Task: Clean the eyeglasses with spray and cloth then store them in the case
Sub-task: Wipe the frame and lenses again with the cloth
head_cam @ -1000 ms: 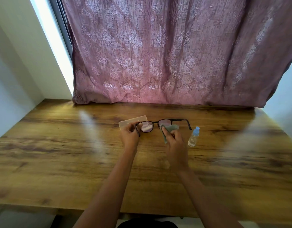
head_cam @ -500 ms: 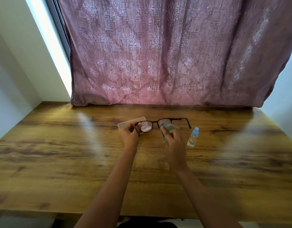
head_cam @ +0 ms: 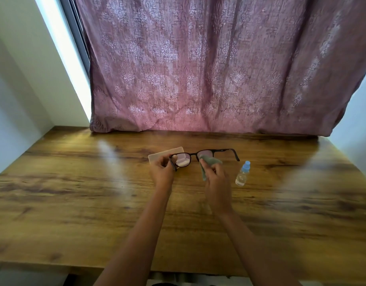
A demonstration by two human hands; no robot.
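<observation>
A patterned mauve curtain (head_cam: pixel 208 65) is hung across the window behind a wood-grain table (head_cam: pixel 75 203), at which a pair of dark-framed eyeglasses (head_cam: pixel 200 156) is held just above the tabletop, well toward the far side and between the two hands. The frame is steadied at its left end by the left hand (head_cam: pixel 162 172), whose thumb and fingertips are closed in a pinch on the rim beside the hinge, apparently so that the lenses are kept off the wood and turned toward the wearer of the camera. A grey-green cleaning cloth (head_cam: pixel 208 165) is pressed to the right lens by the right hand (head_cam: pixel 216 180), its fingers gathered together on the fabric with the thumb behind; the loose end of the cloth is left hanging below the hand. The far temple arm is left unfolded, pointing toward the right. A pale, closed glasses case (head_cam: pixel 165 154) is set flat just behind the left hand, within easy reach for storing. A small clear spray bottle (head_cam: pixel 242 174) with a blue cap is stood upright just to the right of the right hand, apart from it, and is judged to be finished with for now, the wiping step being in hand and the storing step not yet begun.
</observation>
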